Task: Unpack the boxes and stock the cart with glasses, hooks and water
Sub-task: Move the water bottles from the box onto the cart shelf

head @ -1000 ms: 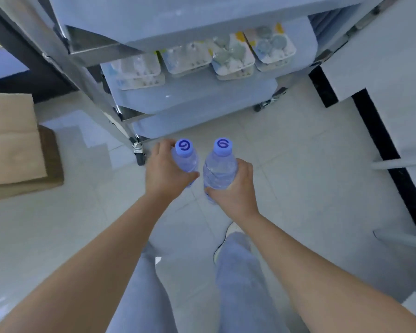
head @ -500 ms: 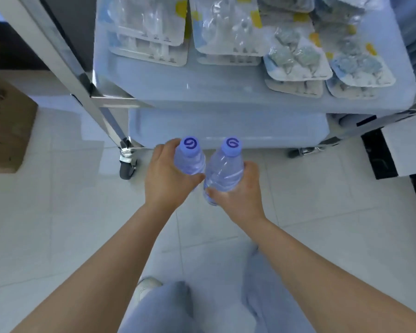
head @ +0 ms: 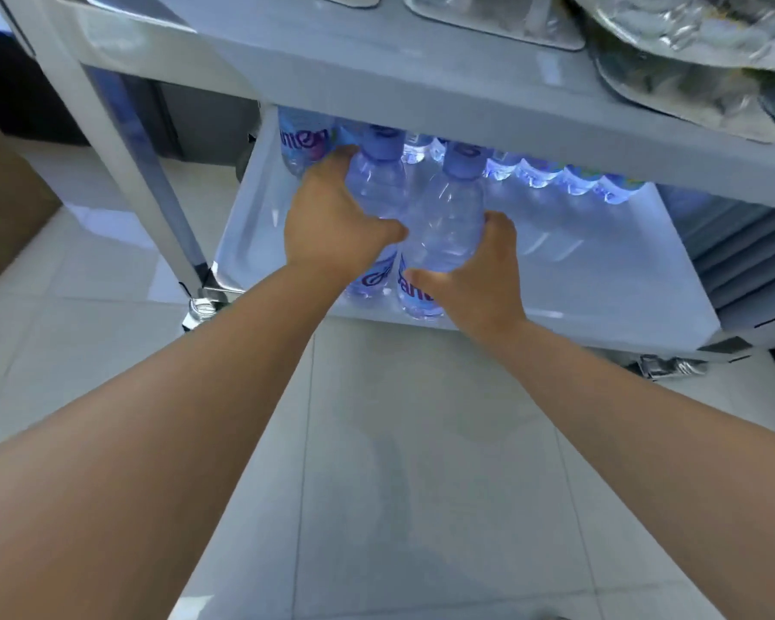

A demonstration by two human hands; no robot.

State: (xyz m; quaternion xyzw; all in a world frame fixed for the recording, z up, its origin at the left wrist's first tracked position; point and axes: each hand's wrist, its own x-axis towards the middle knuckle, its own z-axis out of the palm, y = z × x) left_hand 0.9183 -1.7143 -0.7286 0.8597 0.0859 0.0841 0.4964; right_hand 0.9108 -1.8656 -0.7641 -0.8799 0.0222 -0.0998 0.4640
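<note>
The left hand (head: pixel 332 226) has its fingers curled around one water bottle (head: pixel 376 181); just right of it, the right hand (head: pixel 475 266) grips a second bottle (head: pixel 448 221), the two touching. Both hang over the cart's bottom shelf (head: pixel 600 279), in front of a row of stocked bottles (head: pixel 555 176) beyond the fingertips. The water-stocking step is in hand; next, I judge, both should be set upright against that row.

**Low gap over the bottom shelf**

I see the bottom shelf (head: pixel 600 279) bare at the right and front. A row of bottles (head: pixel 555 176) blocks the back, the middle shelf (head: pixel 421 82) hangs close above, and the cart leg (head: pixel 153 185) stands left.
</note>
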